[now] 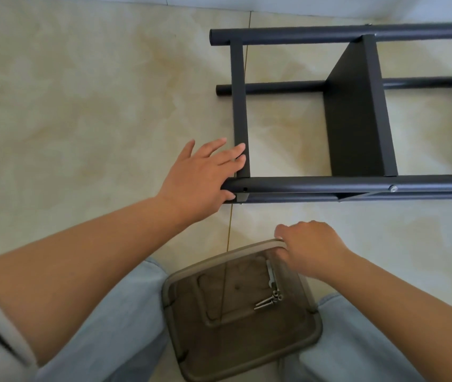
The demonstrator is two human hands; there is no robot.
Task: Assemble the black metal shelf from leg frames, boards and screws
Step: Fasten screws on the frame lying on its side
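Observation:
The black metal shelf (357,186) lies on its side on the tiled floor, upper right, with a board (357,119) fixed between its leg tubes. My left hand (200,175) rests on the shelf's left end, fingers straight against the end crossbar (240,106), thumb near the near tube. My right hand (307,246) reaches over the far rim of a brown translucent tray (191,362), fingers curled down inside; what they touch is hidden. Several silver screws (269,300) and a small wrench (270,272) lie in the tray.
The tray sits on the floor between my knees in light-blue trousers (114,340). A white wall base runs along the top edge. A tile joint (230,224) runs down the beige floor past the shelf's left end.

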